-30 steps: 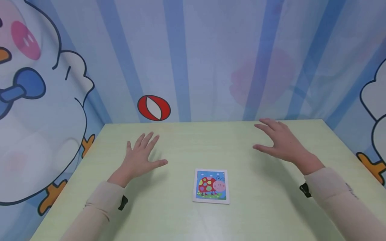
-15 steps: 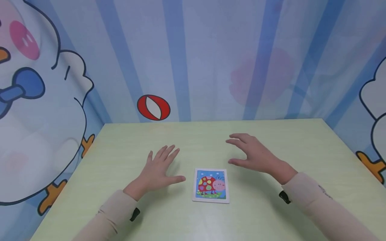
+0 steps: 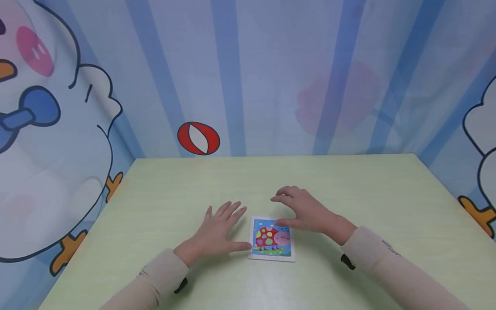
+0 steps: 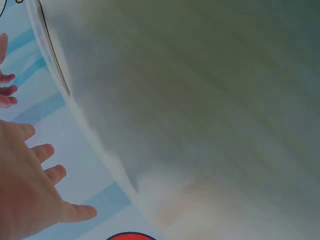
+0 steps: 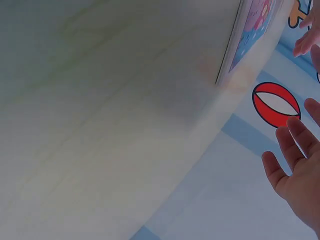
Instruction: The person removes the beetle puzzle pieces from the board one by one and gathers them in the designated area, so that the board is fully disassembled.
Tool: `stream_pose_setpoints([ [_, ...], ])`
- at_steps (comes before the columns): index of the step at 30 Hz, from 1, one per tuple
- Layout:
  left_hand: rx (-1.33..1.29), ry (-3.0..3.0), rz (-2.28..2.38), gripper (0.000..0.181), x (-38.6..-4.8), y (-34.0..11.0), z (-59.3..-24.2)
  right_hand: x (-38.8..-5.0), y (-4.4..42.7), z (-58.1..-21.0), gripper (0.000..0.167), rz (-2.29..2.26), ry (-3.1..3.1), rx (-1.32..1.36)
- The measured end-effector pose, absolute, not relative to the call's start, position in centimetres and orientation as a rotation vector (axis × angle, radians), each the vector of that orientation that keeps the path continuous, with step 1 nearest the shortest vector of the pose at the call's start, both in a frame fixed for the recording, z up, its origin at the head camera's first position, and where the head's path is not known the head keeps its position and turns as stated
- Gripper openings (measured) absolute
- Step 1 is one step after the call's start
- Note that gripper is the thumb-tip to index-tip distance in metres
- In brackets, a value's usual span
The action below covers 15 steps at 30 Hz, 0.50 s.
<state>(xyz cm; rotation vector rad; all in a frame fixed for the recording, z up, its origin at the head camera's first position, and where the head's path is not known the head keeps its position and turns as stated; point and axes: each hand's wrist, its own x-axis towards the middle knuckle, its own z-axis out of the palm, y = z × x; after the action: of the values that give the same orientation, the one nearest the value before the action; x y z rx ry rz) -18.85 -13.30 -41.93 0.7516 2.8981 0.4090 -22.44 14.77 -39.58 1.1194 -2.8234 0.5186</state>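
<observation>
Both hands (image 3: 216, 235) (image 3: 308, 213) have drawn inward, spread wide, near the flat, squarish ladybug card (image 3: 271, 241).

Head view: soft, even, medium-bright light, apparently from overhead. Your bare left hand (image 3: 218, 236) & bare right hand (image 3: 308, 212) cast faint, soft-edged shadows on the smooth, pale yellow-green tabletop (image 3: 186, 181). Whitish glare sits on your near side of the square, white-bordered card (image 3: 269, 247) w/ a red ladybird pic. The blue-striped cloth backdrop (image 3: 271, 77) looks a bit hazy, its outer stripes slanting toward the sides. Both wrist views: dimmer; tabletop fills most of ea. as a grey-green blur, w/ a pale, pinkish reflection low in the L one.
</observation>
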Motion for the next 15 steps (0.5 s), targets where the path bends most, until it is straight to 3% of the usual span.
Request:
stream_pose_setpoints([
  [15,0.776,2.751,0.390,0.096,-19.3,-12.4,-42.6,-22.9,12.1,-41.1,0.051,0.803,-3.028,1.163],
])
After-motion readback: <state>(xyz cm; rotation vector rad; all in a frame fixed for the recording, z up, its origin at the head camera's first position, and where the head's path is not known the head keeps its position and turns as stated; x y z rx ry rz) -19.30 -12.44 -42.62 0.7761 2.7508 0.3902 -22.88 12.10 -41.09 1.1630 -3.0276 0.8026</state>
